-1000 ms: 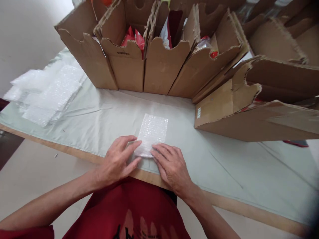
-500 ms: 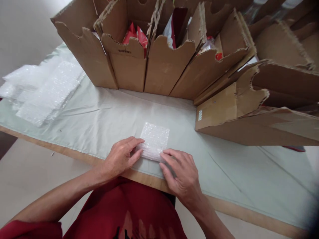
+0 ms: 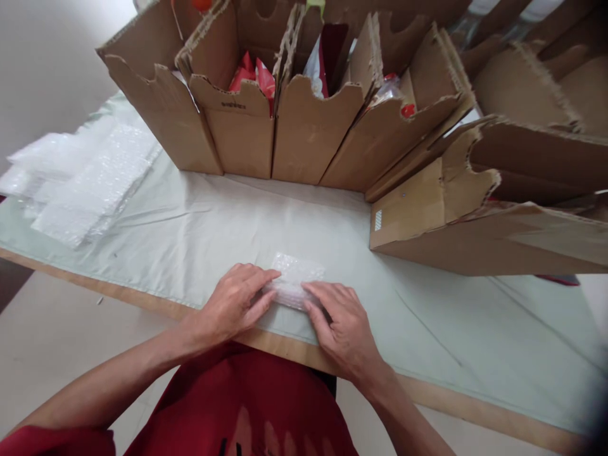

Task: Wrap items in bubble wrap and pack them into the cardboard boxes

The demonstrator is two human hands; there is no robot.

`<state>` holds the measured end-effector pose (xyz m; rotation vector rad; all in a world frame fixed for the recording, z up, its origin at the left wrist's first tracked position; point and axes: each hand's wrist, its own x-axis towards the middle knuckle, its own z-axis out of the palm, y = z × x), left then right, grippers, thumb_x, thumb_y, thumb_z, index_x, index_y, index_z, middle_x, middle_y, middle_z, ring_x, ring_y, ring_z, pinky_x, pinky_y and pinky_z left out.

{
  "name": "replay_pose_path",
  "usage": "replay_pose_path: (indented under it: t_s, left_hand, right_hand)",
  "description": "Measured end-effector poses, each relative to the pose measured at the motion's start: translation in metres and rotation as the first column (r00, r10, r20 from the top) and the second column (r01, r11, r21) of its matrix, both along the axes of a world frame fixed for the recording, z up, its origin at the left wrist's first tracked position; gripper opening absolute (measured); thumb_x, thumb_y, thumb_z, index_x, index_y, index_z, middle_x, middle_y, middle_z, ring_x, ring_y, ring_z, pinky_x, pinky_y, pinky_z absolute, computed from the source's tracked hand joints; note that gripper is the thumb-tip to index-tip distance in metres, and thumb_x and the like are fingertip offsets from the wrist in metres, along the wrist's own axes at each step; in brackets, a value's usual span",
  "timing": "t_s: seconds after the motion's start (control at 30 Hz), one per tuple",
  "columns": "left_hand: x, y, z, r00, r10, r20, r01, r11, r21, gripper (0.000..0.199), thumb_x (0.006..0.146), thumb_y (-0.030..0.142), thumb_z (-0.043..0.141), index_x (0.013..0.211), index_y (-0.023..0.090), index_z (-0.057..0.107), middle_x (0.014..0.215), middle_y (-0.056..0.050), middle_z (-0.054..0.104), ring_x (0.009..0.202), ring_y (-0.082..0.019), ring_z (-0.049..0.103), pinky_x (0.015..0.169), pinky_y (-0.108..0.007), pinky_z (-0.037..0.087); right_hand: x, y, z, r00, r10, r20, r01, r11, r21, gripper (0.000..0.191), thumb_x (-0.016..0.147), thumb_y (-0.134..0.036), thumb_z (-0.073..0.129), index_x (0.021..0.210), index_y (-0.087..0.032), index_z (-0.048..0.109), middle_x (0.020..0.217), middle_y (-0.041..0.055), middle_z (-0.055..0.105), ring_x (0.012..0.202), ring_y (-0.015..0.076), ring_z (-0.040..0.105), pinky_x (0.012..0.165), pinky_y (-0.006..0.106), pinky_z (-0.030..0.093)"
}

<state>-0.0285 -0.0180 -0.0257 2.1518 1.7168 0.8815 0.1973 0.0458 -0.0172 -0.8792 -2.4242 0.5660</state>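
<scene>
A small piece of bubble wrap (image 3: 299,269) lies near the table's front edge, its near part rolled or folded into a thick bundle. My left hand (image 3: 242,296) pinches the left end of that bundle between thumb and fingers. At the right end, my right hand (image 3: 339,320) grips it the same way. Whether anything is wrapped inside cannot be made out. The far part of the sheet still lies flat on the cloth.
A pile of bubble wrap sheets (image 3: 95,183) lies at the left of the cloth-covered table (image 3: 213,221). Along the back stand several cardboard bins (image 3: 316,136), some holding red packets (image 3: 251,73). Another cardboard box (image 3: 427,234) juts forward on the right.
Both hands have rolled the near edge of the bubble wrap away from me. The flat part is shorter and the bundle thicker.
</scene>
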Motion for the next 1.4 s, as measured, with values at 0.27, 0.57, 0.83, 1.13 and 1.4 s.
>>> replay_pose_path:
  t_s: [0.27,0.57,0.83,1.13,1.4]
  left_hand:
    - [0.003,0.008,0.008,0.976,0.211,0.050,-0.208,0.976,-0.064,0.023,0.096,0.031,0.058,0.111,0.016,0.068,0.089,-0.008,0.071,0.078,-0.020,0.066,0.074,-0.035,0.056]
    - [0.049,-0.014,0.015,0.430,0.375,0.822,0.051,0.898,-0.437,0.040,0.094,0.039,0.064,0.128,0.017,0.062,0.126,-0.014,0.073,0.118,-0.026,0.069,0.102,-0.042,0.056]
    - [0.055,-0.008,0.025,0.663,0.310,0.682,-0.118,0.942,-0.313,0.020,0.093,0.032,0.064,0.110,0.020,0.068,0.102,-0.006,0.073,0.095,-0.020,0.068,0.084,-0.033,0.056]
    - [0.074,-0.008,0.025,0.860,0.086,0.503,0.011,0.982,-0.187,0.018,0.089,0.019,0.060,0.104,0.025,0.067,0.091,-0.002,0.075,0.080,-0.018,0.072,0.070,-0.027,0.058]
    - [0.069,0.017,0.040,0.915,-0.186,0.358,0.232,0.968,-0.091,0.034,0.090,0.036,0.064,0.123,0.031,0.061,0.108,-0.004,0.077,0.093,-0.023,0.076,0.074,-0.030,0.064]
  right_hand:
    - [-0.007,0.005,-0.003,0.993,-0.008,0.114,-0.013,0.984,0.177,0.024,0.099,-0.018,0.053,0.118,-0.020,0.069,0.113,0.0101,0.074,0.102,0.0265,0.065,0.087,0.042,0.046]
    - [-0.013,-0.007,0.004,0.942,-0.261,-0.210,0.135,0.869,-0.475,0.016,0.095,-0.031,0.062,0.107,-0.024,0.071,0.096,0.0026,0.076,0.087,0.0193,0.070,0.079,0.031,0.056]
    - [0.018,0.000,0.020,0.961,-0.143,-0.237,-0.003,0.851,-0.525,0.035,0.086,-0.033,0.071,0.120,-0.025,0.067,0.121,0.0074,0.070,0.107,0.0237,0.066,0.097,0.039,0.054]
    - [0.035,0.007,0.050,0.974,-0.023,-0.223,-0.130,0.754,-0.644,0.030,0.083,-0.021,0.069,0.112,-0.024,0.072,0.102,0.0005,0.073,0.090,0.0159,0.065,0.083,0.027,0.051]
    - [0.070,0.015,0.062,0.991,-0.055,-0.123,-0.039,0.756,-0.653,0.016,0.082,-0.015,0.067,0.094,-0.023,0.073,0.081,-0.0043,0.070,0.074,0.0129,0.061,0.070,0.023,0.046]
